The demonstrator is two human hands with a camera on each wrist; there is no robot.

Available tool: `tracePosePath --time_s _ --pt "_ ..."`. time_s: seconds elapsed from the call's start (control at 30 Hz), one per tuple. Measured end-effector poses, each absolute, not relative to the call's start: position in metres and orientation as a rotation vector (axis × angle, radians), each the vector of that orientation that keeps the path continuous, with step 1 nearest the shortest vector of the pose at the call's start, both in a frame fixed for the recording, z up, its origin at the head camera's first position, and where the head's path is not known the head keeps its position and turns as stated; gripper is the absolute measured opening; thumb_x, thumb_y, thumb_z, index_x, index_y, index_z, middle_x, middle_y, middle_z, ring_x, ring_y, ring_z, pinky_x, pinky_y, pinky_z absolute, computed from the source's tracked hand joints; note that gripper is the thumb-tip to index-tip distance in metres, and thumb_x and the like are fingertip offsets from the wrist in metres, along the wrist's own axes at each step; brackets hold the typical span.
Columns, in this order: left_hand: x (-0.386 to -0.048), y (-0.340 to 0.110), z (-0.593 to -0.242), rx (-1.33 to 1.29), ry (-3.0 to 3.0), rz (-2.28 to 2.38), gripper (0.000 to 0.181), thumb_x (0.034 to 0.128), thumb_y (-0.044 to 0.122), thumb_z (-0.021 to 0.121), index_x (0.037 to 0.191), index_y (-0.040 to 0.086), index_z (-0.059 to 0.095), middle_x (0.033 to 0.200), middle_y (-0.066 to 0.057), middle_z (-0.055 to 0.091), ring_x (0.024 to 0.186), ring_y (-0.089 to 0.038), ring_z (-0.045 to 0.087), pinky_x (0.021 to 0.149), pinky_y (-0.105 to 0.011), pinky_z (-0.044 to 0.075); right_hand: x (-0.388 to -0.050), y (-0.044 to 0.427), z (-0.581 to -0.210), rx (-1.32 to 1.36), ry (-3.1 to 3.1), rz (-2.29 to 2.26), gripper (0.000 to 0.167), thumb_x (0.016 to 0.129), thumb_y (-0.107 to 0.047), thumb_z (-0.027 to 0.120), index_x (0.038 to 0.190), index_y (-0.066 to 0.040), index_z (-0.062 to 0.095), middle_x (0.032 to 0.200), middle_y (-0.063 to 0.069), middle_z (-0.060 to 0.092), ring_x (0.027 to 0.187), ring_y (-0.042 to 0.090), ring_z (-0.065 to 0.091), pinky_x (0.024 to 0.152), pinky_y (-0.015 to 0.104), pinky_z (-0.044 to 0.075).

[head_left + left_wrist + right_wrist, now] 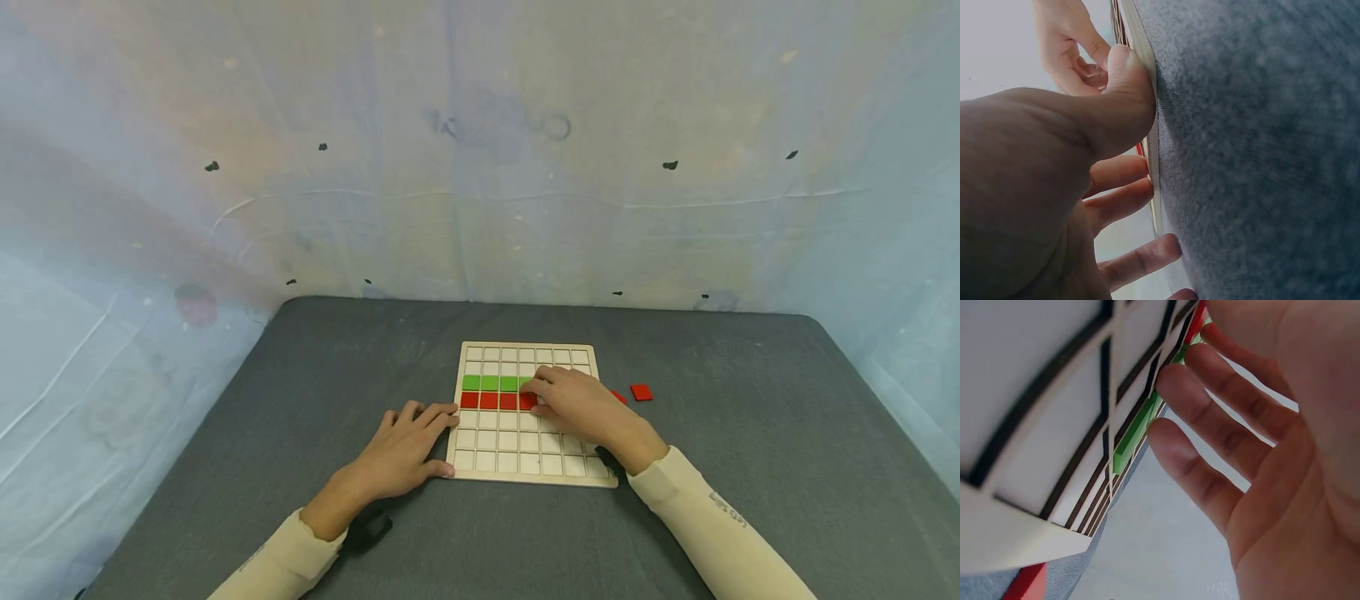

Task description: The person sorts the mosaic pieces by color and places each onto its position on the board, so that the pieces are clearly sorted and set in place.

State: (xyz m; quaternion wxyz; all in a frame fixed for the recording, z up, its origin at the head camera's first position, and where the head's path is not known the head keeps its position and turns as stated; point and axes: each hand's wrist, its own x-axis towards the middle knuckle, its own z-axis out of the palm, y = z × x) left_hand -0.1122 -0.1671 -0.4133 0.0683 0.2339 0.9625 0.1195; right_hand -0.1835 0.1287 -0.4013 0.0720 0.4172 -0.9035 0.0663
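Observation:
A light wooden grid board (540, 479) lies on the dark table. Several green tiles (490, 383) fill cells in one row, and several red tiles (488, 401) fill the row just nearer me. My right hand (581, 406) is over the board, its fingertips by the rightmost visible green and red tiles. In the right wrist view its fingers (1188, 394) are gently bent near a green tile (1138, 434); the thumb's contact is hidden. My left hand (401, 450) rests at the board's left edge, fingers spread and thumb (1129, 81) against the rim.
A loose red tile (641, 392) lies right of the board, with another red tile (619, 397) partly hidden behind my right hand. The dark grey table (360, 350) has pale sheeting (480, 208) hanging around it.

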Motion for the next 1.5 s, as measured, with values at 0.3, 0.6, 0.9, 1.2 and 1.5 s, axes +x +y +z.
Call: tracePosePath --time_s 0.3,0.6,0.9,1.2,1.5 --pt "-0.112 -0.167 -0.414 0.698 2.909 0.361 0.07 0.0845 0.05 0.071 0.146 0.023 0.05 0.156 0.007 0.04 0.13 -0.027 0.042 0.098 -0.055 0.036 -0.185 0.127 -0.401 1.264 -2.713 0.211 0.027 0.092 -0.022 0.073 0.119 -0.018 0.07 0.1 -0.003 0.063 0.081 0.011 0.06 0.073 0.028 0.053" --pt "-0.112 -0.167 -0.413 0.702 2.907 0.363 0.07 0.0846 0.05 0.071 0.146 0.023 0.05 0.156 0.006 0.04 0.129 -0.028 0.042 0.098 -0.055 0.036 -0.185 0.126 -0.401 1.272 -2.714 0.231 0.027 0.091 -0.021 0.074 0.118 -0.017 0.07 0.099 -0.002 0.064 0.079 0.011 0.06 0.071 0.027 0.053" --pt "-0.112 -0.166 -0.414 0.703 2.897 0.38 0.069 0.0846 0.05 0.071 0.145 0.023 0.051 0.156 0.005 0.04 0.13 -0.028 0.041 0.099 -0.056 0.035 -0.184 0.133 -0.396 1.254 -2.725 0.254 0.025 0.093 -0.024 0.072 0.118 -0.021 0.07 0.104 -0.004 0.065 0.085 0.012 0.062 0.076 0.03 0.054" --pt "-0.112 -0.166 -0.415 0.706 2.902 0.375 0.069 0.0845 0.05 0.071 0.145 0.023 0.051 0.155 0.005 0.04 0.13 -0.028 0.041 0.098 -0.055 0.036 -0.184 0.17 -0.395 1.151 -2.822 0.247 0.028 0.095 -0.026 0.069 0.122 -0.021 0.068 0.111 -0.003 0.065 0.089 0.013 0.063 0.075 0.032 0.054" --pt "-0.112 -0.169 -0.415 0.701 2.911 0.376 0.071 0.0841 0.051 0.071 0.145 0.023 0.05 0.156 0.005 0.04 0.131 -0.029 0.041 0.099 -0.056 0.036 -0.188 0.214 -0.396 1.016 -2.883 0.255 0.028 0.095 -0.022 0.069 0.123 -0.018 0.069 0.114 0.001 0.064 0.092 0.015 0.06 0.077 0.036 0.052"
